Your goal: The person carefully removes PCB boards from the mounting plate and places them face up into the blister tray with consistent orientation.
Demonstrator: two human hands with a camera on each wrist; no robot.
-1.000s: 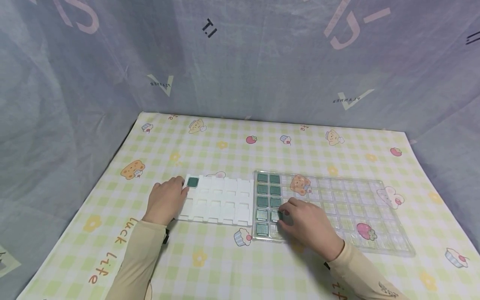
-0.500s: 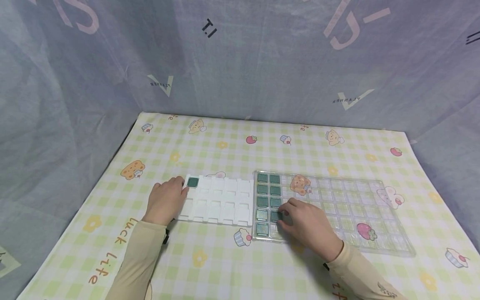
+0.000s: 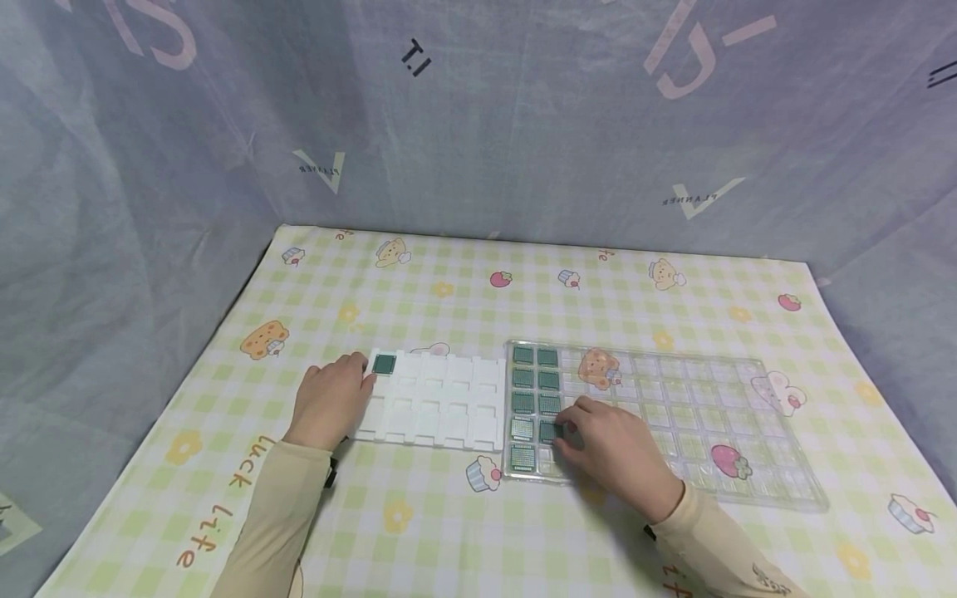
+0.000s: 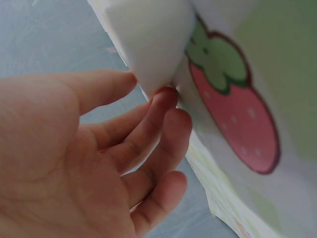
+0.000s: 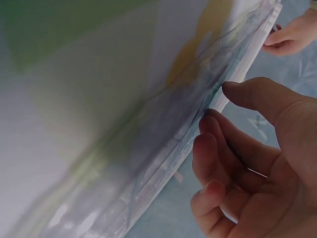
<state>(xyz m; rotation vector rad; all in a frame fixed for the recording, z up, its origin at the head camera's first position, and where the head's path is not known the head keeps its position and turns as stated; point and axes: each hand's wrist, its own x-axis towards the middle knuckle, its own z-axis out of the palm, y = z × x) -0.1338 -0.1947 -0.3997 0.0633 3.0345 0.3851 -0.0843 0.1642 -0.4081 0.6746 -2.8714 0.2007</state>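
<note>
My left hand [image 3: 332, 401] grips the left end of a white tray [image 3: 424, 412] with shallow pockets. In the left wrist view, thumb and fingertips meet at the white tray's corner [image 4: 153, 44]. One green square chip [image 3: 385, 364] lies in its far left pocket. My right hand [image 3: 619, 448] reaches over a clear plastic tray [image 3: 676, 390] and pinches a green chip [image 3: 549, 431] in the second column, fourth row from the back. Several other chips [image 3: 522, 402] fill the first column and the rows behind. The right wrist view shows thumb and forefinger close together at the clear tray.
Both trays lie side by side on a checked tablecloth [image 3: 441, 531] with printed cartoons. The clear tray's remaining compartments extend to the right, and the near pocket of the second column holds no chip. Grey-blue cloth [image 3: 478, 124] hangs behind and at the sides.
The chip at my right fingertips looked pale and shiny a second ago and is now darker. My left hand and both trays have stayed in place.
</note>
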